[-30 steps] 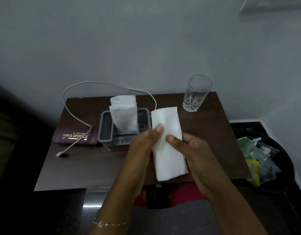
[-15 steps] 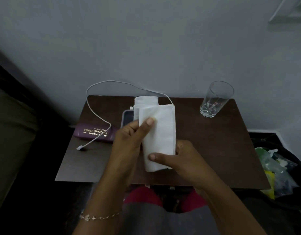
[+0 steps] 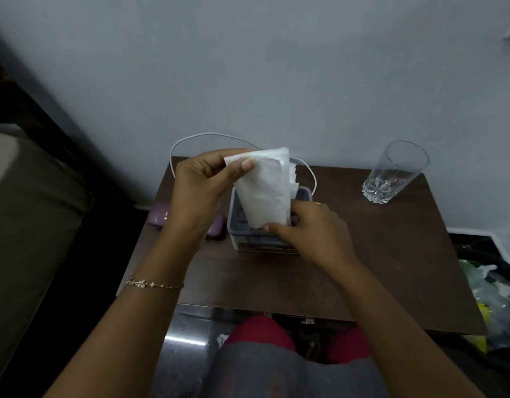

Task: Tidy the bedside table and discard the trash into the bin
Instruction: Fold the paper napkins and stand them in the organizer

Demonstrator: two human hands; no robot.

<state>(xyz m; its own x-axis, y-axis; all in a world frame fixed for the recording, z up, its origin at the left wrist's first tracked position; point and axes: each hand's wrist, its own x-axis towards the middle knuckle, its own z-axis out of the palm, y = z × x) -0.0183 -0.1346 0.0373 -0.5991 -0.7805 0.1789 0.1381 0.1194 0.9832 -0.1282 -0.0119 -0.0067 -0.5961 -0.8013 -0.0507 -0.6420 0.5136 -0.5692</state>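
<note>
A folded white tissue (image 3: 263,191) stands upright over the grey holder box (image 3: 242,239) at the middle of the brown bedside table (image 3: 391,268). My left hand (image 3: 202,191) pinches the tissue's top corner. My right hand (image 3: 308,228) grips its bottom edge at the holder's opening. Another white tissue (image 3: 293,179) sticks out of the holder just behind. The black bin (image 3: 477,254) with plastic trash (image 3: 495,300) sits on the floor at the right edge.
A clear glass (image 3: 394,173) stands at the table's back right corner. A purple spectacle case (image 3: 159,218) lies left of the holder, partly behind my left wrist. A white cable (image 3: 207,135) loops along the back edge. A bed (image 3: 24,211) lies to the left.
Both hands carried the folded tissue from in front of the holder up and over it; its bottom edge now meets the holder's opening. The camera moved closer and shifted left.
</note>
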